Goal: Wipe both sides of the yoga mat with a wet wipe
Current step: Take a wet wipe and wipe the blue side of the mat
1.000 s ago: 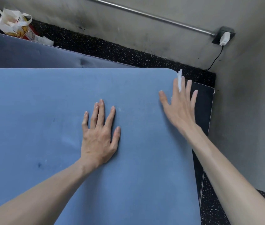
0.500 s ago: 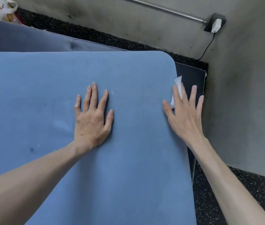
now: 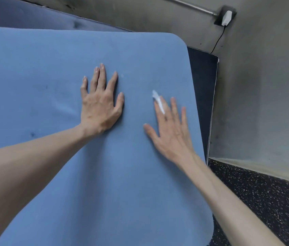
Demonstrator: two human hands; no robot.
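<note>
— Wiping the upper face of the blue yoga mat [image 3: 51, 68], spread flat on the floor over a darker mat [image 3: 202, 86]?
— Yes; the wet wipe [image 3: 158, 101] sits under the right hand [image 3: 172, 128], fingers straight. The left hand [image 3: 101, 107] presses flat, spread wide.
— How far along?
— Mid-wipe, I judge; the underside seems left to do.

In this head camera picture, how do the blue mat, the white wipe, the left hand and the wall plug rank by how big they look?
1. Blue mat, by far.
2. Left hand.
3. White wipe and wall plug: both look small and alike; the wipe is partly hidden under the right hand, so unranked.
</note>
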